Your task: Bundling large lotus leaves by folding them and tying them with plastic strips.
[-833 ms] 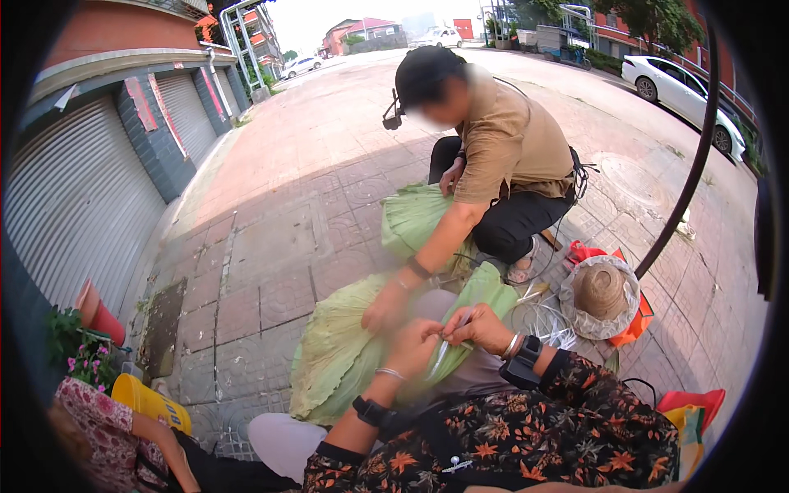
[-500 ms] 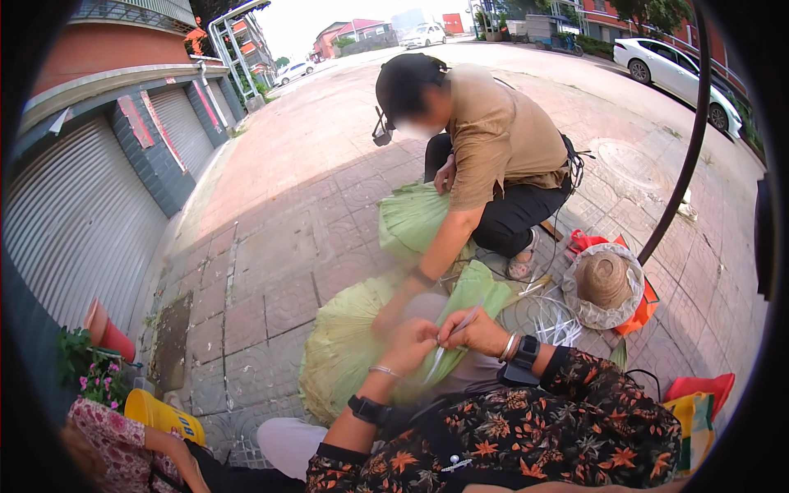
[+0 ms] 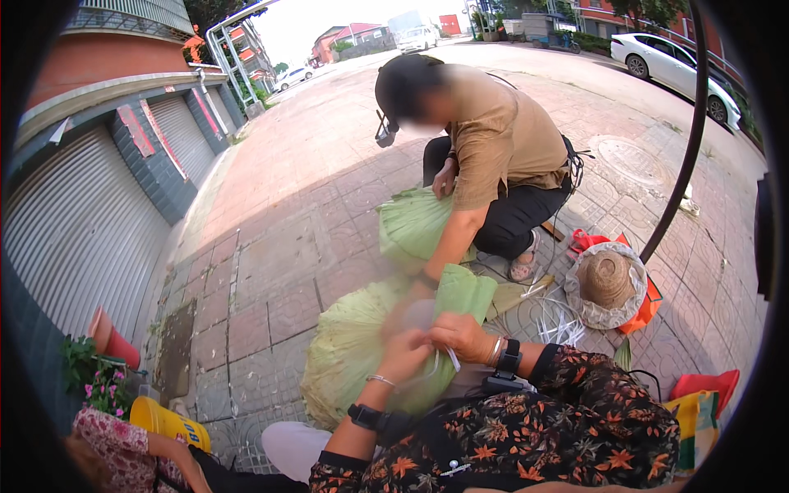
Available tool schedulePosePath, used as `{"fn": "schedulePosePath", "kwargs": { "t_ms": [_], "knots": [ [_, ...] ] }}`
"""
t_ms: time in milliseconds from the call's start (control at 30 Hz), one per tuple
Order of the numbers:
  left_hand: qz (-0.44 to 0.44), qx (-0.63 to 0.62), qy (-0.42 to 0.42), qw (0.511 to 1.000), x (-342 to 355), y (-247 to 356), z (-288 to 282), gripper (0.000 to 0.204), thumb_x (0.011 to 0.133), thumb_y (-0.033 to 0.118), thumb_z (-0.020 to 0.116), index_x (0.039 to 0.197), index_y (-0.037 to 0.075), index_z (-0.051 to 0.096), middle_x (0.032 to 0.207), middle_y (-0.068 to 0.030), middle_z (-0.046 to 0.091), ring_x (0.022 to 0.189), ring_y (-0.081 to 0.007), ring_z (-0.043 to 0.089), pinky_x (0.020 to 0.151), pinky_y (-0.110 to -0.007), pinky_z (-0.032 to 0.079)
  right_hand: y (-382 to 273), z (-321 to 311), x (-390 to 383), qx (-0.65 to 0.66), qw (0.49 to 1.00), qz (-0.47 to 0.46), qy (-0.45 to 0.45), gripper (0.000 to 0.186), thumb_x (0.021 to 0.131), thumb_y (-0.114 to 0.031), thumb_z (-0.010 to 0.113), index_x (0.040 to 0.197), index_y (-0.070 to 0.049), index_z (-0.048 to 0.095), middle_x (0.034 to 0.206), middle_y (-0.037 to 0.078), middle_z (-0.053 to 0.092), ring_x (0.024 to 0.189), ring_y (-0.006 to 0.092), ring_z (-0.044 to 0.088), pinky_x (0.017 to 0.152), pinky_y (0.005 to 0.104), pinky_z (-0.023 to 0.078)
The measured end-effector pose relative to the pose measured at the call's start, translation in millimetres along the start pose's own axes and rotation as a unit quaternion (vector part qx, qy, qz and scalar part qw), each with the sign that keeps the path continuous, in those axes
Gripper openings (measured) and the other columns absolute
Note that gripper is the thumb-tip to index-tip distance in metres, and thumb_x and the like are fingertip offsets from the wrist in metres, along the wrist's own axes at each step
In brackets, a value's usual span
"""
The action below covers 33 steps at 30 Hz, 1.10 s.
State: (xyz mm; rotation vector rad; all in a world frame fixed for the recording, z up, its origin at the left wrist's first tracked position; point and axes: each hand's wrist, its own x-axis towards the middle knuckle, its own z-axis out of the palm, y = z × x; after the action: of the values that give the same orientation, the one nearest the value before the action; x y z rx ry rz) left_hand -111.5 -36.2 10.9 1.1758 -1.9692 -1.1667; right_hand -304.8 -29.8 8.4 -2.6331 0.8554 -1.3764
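A big bundle of pale green leaves [image 3: 349,349] lies on the brick pavement in front of me. My left hand [image 3: 403,357] and my right hand [image 3: 460,333] meet on its right end, fingers closed on a thin white strip [image 3: 452,358] that runs between them. Both forearms wear dark floral sleeves, with a black band on each wrist. A crouching person in a tan shirt [image 3: 501,140] faces me, one blurred hand [image 3: 407,308] pressed on the same bundle just beyond my hands. The other hand rests on a second green bundle [image 3: 415,222].
A straw hat [image 3: 606,279] sits on orange cloth at right, with loose white strips [image 3: 559,324] beside it. A black pole [image 3: 686,156] curves up at right. A yellow bucket [image 3: 168,421], a red pot [image 3: 111,337] and another person's floral sleeve [image 3: 115,440] are at lower left.
The crouching person's hand has slid down the bundle closer to my hands. My hands stay together at the bundle's end, working the white strip.
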Motion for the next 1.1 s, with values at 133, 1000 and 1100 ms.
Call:
{"fn": "schedulePosePath", "kwargs": {
  "t_ms": [133,1000,1100],
  "knots": [
    [-0.026,-0.034,-0.008,0.999,-6,7,-4,0.021,0.083,0.01,0.061,0.099,-0.003,0.063,0.085,-0.0055,0.065,0.073,-0.0109,0.06,0.065,-0.025,0.049,0,7,-2,-0.023,0.999,0.014,0.027,0.018,0.071,-0.01,0.065,0.087,-0.008,0.057,0.079,0.006,0.054,0.071,0.0271,0.057,0.058,0.0362,0.048],
    [-0.064,-0.064,0.136,0.987,-12,12,8,0.016,0.083,0.012,0.053,0.09,0.0,0.06,0.066,-0.0101,0.063,0.054,-0.0137,0.059,0.051,-0.03,0.046,-16,-1,-8,0.024,0.998,0.058,-0.01,0.022,0.069,-0.006,0.073,0.074,-0.005,0.051,0.093,0.01,0.061,0.081,0.0296,0.057,0.068,0.0375,0.048],
    [-0.062,-0.041,0.15,0.986,-11,9,7,0.017,0.081,0.013,0.052,0.088,0.0,0.059,0.069,-0.0166,0.063,0.059,-0.025,0.063,0.057,-0.037,0.048,-18,-6,-15,0.042,0.998,0.047,-0.026,0.024,0.068,-0.005,0.074,0.072,-0.005,0.05,0.098,0.011,0.061,0.081,0.0295,0.057,0.07,0.0377,0.048]
  ]
}}
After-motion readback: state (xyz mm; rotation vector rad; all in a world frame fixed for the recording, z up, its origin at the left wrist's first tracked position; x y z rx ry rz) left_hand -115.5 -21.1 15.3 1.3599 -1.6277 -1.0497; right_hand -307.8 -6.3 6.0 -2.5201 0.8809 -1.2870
